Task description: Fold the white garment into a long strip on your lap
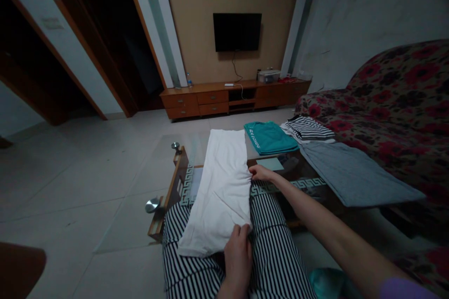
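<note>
A white garment, folded into a long strip, lies over the glass coffee table and across a lap in black-and-white striped trousers. My left hand grips its near right corner, fingers closed on the fabric. Farther up, my right hand pinches the garment's right edge, where the cloth puckers. Beyond that hand sits a folded teal garment with white lettering. The garment's exact kind cannot be made out.
A grey cloth is spread at the table's right end, beside a folded striped garment. The glass tabletop extends left over metal supports. A floral sofa stands right; a TV cabinet is at the back.
</note>
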Available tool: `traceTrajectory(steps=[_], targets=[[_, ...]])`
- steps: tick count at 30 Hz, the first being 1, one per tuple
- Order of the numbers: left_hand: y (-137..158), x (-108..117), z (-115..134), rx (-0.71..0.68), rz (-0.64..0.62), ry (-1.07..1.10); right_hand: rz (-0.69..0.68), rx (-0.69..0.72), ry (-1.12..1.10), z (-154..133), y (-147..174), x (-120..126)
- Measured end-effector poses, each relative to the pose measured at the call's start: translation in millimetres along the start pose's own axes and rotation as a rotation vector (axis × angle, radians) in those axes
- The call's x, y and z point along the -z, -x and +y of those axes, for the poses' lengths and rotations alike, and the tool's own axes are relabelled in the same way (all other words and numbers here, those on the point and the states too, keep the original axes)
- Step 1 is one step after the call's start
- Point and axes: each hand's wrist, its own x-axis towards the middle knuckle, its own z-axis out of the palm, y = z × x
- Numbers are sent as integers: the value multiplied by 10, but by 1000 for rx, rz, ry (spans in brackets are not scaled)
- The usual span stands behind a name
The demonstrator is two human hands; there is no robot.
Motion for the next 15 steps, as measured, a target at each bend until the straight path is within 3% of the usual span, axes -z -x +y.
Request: traceTrajectory(steps=[5, 9, 15], targets=[[131, -53, -163, 32, 75, 133, -102, -30, -90, 144, -56, 80], [192, 20, -135, 24, 120, 13, -143, -43, -148, 213, -80, 112], [-215, 166, 196, -417, 16, -381, -160, -66, -176, 255, -141, 98]])
